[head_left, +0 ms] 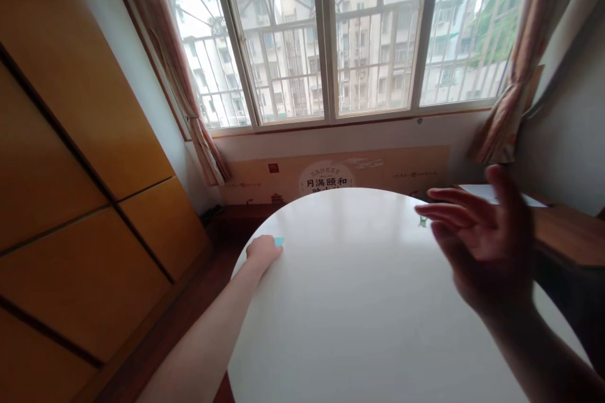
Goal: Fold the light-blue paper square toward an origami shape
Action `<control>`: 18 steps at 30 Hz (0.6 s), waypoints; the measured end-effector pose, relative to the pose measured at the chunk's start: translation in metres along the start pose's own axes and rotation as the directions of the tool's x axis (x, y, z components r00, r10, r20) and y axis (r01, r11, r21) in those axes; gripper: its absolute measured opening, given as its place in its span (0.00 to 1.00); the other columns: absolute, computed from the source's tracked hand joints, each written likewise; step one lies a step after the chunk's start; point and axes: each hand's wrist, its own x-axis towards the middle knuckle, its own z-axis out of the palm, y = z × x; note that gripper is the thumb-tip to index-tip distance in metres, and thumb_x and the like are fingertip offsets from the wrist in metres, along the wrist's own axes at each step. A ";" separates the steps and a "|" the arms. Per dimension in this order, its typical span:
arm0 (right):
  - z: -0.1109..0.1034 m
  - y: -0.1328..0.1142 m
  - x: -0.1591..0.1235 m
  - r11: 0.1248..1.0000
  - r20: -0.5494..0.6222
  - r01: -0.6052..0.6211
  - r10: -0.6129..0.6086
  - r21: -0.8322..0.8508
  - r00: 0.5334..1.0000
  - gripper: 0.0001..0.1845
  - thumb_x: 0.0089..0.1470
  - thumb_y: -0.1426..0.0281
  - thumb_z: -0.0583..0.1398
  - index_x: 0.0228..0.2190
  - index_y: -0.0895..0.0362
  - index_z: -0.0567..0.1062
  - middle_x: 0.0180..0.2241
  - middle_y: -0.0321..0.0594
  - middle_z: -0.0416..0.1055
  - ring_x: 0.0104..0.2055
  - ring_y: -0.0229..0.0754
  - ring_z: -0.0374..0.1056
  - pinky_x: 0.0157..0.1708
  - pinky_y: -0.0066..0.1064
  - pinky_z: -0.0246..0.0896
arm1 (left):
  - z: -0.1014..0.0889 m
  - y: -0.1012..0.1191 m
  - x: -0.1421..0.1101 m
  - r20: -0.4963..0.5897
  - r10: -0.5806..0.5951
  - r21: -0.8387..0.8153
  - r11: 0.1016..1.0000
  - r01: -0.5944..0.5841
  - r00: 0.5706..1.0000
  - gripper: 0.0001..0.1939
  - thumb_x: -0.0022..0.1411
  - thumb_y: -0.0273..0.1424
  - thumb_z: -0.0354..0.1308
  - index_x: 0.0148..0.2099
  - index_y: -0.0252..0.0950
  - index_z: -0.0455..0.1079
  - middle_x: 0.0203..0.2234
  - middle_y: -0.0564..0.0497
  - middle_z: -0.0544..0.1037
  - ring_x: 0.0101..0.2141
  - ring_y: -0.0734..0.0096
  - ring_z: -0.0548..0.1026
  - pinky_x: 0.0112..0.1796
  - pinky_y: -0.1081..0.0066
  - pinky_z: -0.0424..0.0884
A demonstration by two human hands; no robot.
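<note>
At the left side of the round white table [350, 302], my left hand [263, 248] rests low against the tabletop with its fingers curled. A small light-blue flat piece [279, 242] sticks out from under its thumb side. Most of that piece is covered by the hand, so its kind does not show. My right hand [486, 245] is raised above the table's right side, slightly blurred, with the fingers apart and nothing in them. Near its fingertips, a small green figure [422, 221] shows on the tabletop; I cannot tell whether it is a print or a loose item.
Orange-brown cabinets [85, 176] stand on the left. Beyond the table are a printed beige panel [255, 170] and a barred window [326, 38] between curtains [513, 88]. A wooden surface [567, 233] with a white sheet [534, 200] on it lies at the right.
</note>
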 end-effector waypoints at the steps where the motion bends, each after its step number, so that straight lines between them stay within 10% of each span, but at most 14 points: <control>1: 0.007 0.015 -0.008 0.999 0.018 -0.050 0.050 -0.006 0.999 0.38 0.60 0.72 0.62 0.66 0.39 0.56 0.49 0.43 0.73 0.43 0.45 0.77 0.44 0.43 0.76 | 0.000 -0.002 0.000 0.001 0.006 0.002 1.000 -0.006 1.000 0.18 0.69 0.37 0.59 0.57 0.35 0.69 0.52 0.43 0.74 0.47 0.58 0.76 0.47 0.54 0.75; 8: 0.029 0.091 -0.087 0.962 0.151 -0.203 0.231 -0.183 0.961 0.30 0.60 0.72 0.59 0.62 0.48 0.63 0.43 0.42 0.76 0.34 0.41 0.76 0.37 0.38 0.77 | 0.000 0.007 -0.005 0.000 -0.013 0.047 0.999 0.013 1.000 0.18 0.69 0.36 0.59 0.57 0.34 0.69 0.52 0.43 0.74 0.47 0.58 0.76 0.46 0.54 0.76; 18: 0.042 0.108 -0.118 0.958 0.444 -0.208 0.276 -0.196 0.853 0.21 0.58 0.76 0.56 0.51 0.53 0.76 0.34 0.39 0.77 0.30 0.36 0.73 0.31 0.27 0.73 | -0.029 0.017 0.003 0.041 -0.070 0.040 0.997 0.068 0.997 0.17 0.69 0.36 0.59 0.56 0.34 0.69 0.51 0.43 0.74 0.46 0.59 0.76 0.45 0.55 0.76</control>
